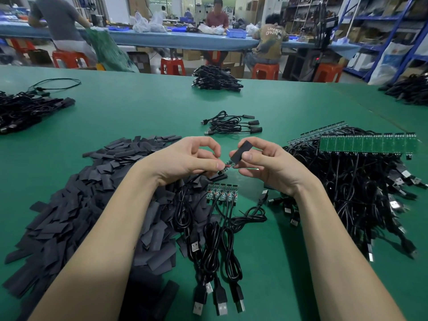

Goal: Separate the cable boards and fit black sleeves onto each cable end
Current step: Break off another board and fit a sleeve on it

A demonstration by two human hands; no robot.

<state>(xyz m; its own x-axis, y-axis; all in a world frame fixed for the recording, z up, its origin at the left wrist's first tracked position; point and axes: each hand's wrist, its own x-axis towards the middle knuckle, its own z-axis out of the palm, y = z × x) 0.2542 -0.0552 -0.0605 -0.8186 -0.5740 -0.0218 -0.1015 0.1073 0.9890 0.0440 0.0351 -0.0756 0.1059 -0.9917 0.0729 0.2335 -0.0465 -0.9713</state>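
Note:
My left hand (pixel 192 156) pinches a small green cable board (pixel 228 165) with red wires, its black cable trailing down to the table. My right hand (pixel 261 158) pinches a flat black sleeve (pixel 240 152), whose lower end sits over the tip of that board. Below my hands lies a joined strip of several small boards (pixel 222 192) with black USB cables (pixel 215 251) running toward me. A big heap of loose black sleeves (pixel 92 205) covers the table on the left.
A pile of cables with green board strips (pixel 368 144) lies at the right. Three sleeved cables (pixel 231 125) rest beyond my hands. More cable bundles (pixel 216 79) sit at the far edge of the green table (pixel 143 107), and at the left (pixel 20 112). People work at a blue bench behind.

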